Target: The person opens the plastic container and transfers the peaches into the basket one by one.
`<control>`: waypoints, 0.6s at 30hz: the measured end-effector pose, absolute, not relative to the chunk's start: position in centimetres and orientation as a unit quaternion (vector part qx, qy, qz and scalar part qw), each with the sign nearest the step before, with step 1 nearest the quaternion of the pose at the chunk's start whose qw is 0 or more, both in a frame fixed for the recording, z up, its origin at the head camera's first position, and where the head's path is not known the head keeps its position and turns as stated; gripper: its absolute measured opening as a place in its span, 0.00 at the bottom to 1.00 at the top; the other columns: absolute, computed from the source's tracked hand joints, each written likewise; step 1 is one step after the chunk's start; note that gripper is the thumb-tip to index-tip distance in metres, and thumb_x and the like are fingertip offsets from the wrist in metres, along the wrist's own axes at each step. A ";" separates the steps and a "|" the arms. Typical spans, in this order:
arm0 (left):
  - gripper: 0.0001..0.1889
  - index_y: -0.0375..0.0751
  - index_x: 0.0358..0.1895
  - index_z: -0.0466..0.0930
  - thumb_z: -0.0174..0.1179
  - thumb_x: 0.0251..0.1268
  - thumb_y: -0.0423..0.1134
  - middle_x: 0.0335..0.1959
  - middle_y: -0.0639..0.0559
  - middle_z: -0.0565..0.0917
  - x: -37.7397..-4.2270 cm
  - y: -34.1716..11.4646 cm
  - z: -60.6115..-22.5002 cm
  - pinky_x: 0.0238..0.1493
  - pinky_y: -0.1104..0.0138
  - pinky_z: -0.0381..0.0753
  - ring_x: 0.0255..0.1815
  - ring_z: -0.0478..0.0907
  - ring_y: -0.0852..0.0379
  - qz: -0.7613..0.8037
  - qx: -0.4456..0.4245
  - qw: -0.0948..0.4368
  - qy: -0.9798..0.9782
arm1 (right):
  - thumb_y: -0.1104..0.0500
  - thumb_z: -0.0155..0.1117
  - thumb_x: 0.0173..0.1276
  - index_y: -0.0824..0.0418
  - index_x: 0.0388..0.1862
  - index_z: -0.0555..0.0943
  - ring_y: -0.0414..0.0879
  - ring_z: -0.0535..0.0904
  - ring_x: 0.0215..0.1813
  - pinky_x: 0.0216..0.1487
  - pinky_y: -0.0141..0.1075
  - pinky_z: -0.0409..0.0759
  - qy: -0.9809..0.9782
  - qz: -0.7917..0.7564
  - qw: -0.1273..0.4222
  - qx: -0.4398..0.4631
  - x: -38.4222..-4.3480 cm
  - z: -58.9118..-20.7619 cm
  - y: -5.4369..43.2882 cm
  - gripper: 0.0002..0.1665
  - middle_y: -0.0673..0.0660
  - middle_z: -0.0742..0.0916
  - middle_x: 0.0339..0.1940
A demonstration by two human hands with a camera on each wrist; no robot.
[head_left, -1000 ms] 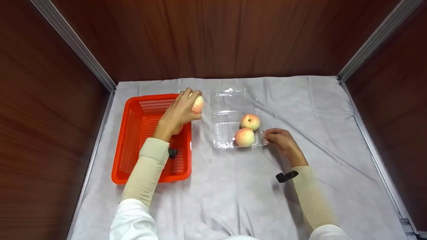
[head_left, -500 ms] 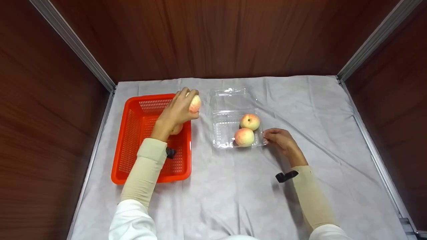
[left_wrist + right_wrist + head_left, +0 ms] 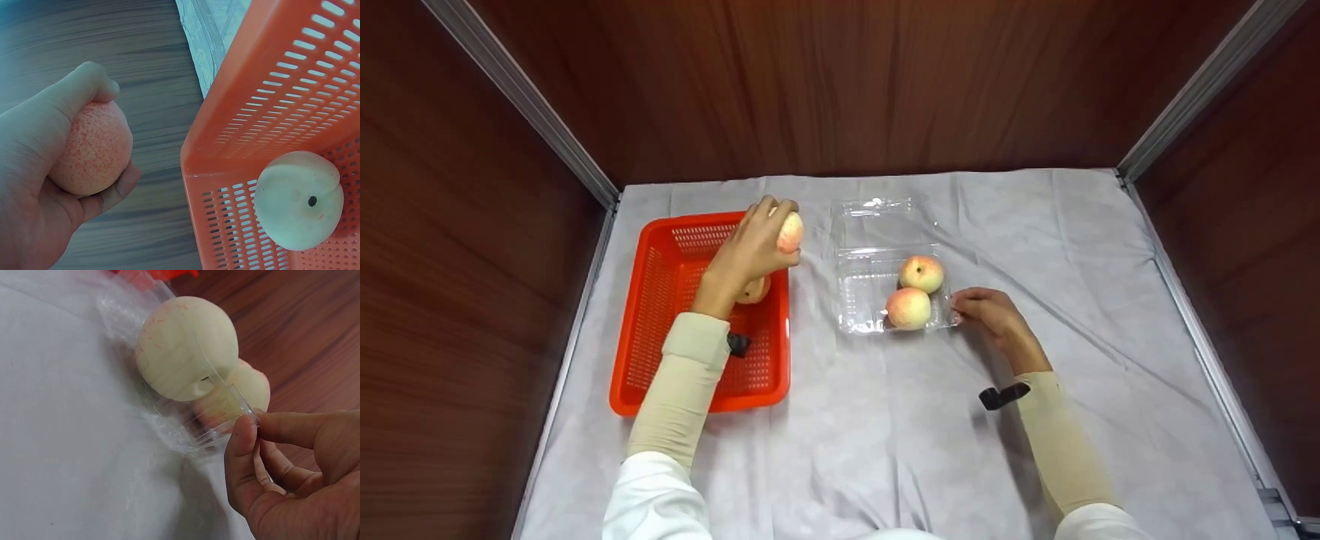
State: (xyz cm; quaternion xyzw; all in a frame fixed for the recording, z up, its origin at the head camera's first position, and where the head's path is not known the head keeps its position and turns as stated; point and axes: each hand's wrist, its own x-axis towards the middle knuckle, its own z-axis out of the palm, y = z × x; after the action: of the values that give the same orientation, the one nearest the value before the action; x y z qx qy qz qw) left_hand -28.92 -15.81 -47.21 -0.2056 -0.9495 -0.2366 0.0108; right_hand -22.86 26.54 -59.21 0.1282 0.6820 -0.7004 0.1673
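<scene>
My left hand (image 3: 750,247) grips a pale pink peach (image 3: 790,233) above the right rim of the red plastic basket (image 3: 622,322). In the left wrist view, fingers and thumb curl round that peach (image 3: 95,149). Another peach (image 3: 298,199) lies inside the basket, partly hidden by my wrist in the head view. With thumb and fingertips, my right hand (image 3: 994,319) pinches the right edge of an open clear plastic clamshell box (image 3: 861,289). Two peaches sit in the box's right half, a rear peach (image 3: 922,274) and a front peach (image 3: 909,308), close together.
A pale grey cloth (image 3: 855,427) covers the table. Dark wood-grain panels (image 3: 870,90) close in the back and both sides. The clear lid (image 3: 874,225) lies folded back behind the box. A gap of cloth separates basket and box.
My left hand, with the peach in it, has drifted slightly left over the basket, away from the box. More of the peach in the basket shows. My right hand and the box stay put.
</scene>
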 end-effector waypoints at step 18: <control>0.35 0.45 0.71 0.71 0.70 0.58 0.43 0.62 0.41 0.74 -28.8 -16.8 -47.2 0.59 0.46 0.85 0.62 0.74 0.41 -0.254 -0.185 0.008 -0.949 | 0.69 0.65 0.74 0.64 0.41 0.86 0.36 0.83 0.32 0.38 0.26 0.84 0.672 -0.708 0.171 0.138 -23.0 -59.4 26.4 0.04 0.47 0.87 0.28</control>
State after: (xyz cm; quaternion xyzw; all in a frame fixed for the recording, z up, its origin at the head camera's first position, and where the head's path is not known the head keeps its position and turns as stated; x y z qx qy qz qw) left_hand -28.85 -16.83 -47.21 -0.1853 -0.9493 -0.2537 0.0081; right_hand -23.05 26.39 -59.38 0.1382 0.6715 -0.7077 0.1705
